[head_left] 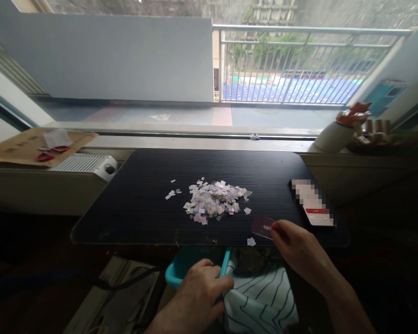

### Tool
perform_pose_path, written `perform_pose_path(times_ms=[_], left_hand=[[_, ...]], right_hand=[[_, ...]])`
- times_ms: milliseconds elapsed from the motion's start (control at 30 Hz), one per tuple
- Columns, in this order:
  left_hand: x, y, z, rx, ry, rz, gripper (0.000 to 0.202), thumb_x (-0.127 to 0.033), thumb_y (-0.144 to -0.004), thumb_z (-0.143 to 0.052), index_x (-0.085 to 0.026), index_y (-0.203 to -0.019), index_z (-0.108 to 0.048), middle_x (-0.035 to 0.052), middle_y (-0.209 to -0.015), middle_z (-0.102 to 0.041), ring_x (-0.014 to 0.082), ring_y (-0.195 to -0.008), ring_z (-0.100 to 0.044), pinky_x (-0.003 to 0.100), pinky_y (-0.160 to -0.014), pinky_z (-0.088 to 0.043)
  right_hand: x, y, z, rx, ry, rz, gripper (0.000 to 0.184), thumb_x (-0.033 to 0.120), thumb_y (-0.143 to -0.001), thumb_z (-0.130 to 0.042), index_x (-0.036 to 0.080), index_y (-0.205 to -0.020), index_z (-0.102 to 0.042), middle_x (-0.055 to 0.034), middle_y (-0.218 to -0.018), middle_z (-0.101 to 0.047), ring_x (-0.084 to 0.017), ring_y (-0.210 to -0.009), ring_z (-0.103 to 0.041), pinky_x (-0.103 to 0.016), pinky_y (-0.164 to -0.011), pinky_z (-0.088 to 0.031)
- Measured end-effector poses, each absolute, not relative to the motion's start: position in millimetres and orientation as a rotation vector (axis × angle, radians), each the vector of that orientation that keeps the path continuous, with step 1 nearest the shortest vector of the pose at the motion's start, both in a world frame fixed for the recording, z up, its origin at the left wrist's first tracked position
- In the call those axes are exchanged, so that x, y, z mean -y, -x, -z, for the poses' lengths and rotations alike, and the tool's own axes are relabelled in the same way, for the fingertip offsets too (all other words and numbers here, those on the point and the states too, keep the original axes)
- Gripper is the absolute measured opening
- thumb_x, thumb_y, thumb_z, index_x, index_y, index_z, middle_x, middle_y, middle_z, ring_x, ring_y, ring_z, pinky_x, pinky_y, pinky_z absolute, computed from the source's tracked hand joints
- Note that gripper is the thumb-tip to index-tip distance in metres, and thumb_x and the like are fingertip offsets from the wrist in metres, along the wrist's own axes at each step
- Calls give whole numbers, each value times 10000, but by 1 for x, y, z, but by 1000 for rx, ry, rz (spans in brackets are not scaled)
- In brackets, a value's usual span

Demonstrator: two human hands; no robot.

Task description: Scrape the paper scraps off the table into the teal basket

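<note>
A heap of small white and pink paper scraps (214, 200) lies in the middle of a black tabletop (142, 199). My right hand (296, 248) is at the table's front edge, pinching a thin translucent pink scraper (262, 227) that rests on the tabletop just right of the heap. One loose scrap (251, 241) lies beside it. My left hand (200, 294) is below the table's front edge, fingers wrapped round the rim of a teal plastic bin (181, 271). A white cloth with dark stripes (261, 301) lies next to the bin.
A card with a red band (313, 204) rests at the table's right side. Red-handled scissors (50, 153) lie on a brown envelope (24, 146) on the left ledge, near a white radiator (85, 164). A white pot (336, 134) stands on the sill at right.
</note>
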State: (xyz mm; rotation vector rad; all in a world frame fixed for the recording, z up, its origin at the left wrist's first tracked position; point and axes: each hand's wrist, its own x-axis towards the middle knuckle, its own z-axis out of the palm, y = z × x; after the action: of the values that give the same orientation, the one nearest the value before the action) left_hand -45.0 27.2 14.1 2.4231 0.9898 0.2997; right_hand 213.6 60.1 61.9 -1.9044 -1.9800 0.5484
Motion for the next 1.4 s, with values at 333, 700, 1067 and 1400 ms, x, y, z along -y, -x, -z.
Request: perform_pose_path(times_ms=[333, 700, 1067, 1400], left_hand=[[-31, 42, -16, -982, -2390, -234, 73, -186, -793, -696, -208, -815, -631, -27, -689, -561, 159, -651, -537, 332, -785, -413], [-34, 43, -13, -978, -2381, -207, 92, -162, -775, -693, -207, -807, -619, -28, -686, -549, 159, -648, -523, 331, -773, -401], [-33, 45, -13, -968, -2358, -201, 108, -142, -768, -692, -207, -824, -627, -27, -695, -541, 161, -669, -518, 338, -797, -398], [-30, 47, -10, -996, -2392, -205, 75, -201, -791, -685, -217, -829, -622, -25, -680, -532, 159, -649, -507, 333, -793, -406]], right_hand=[[-82, -217, -46, 1810, 1813, -486, 203, 328, -890, -474, 208, -886, -637, -41, -850, -686, -175, -737, -635, -271, -682, -455], [-102, -219, -35, 1739, 1891, -494, 198, 342, -869, -497, 209, -872, -644, -40, -853, -693, -191, -760, -638, -287, -692, -437], [-60, -220, -63, 1941, 1876, -839, 188, 328, -878, -496, 220, -763, -599, 11, -691, -635, -140, -624, -560, -245, -570, -384], [-90, -214, -47, 1778, 1773, -671, 224, 388, -858, -536, 207, -890, -663, -23, -790, -688, -161, -679, -615, -250, -617, -445]])
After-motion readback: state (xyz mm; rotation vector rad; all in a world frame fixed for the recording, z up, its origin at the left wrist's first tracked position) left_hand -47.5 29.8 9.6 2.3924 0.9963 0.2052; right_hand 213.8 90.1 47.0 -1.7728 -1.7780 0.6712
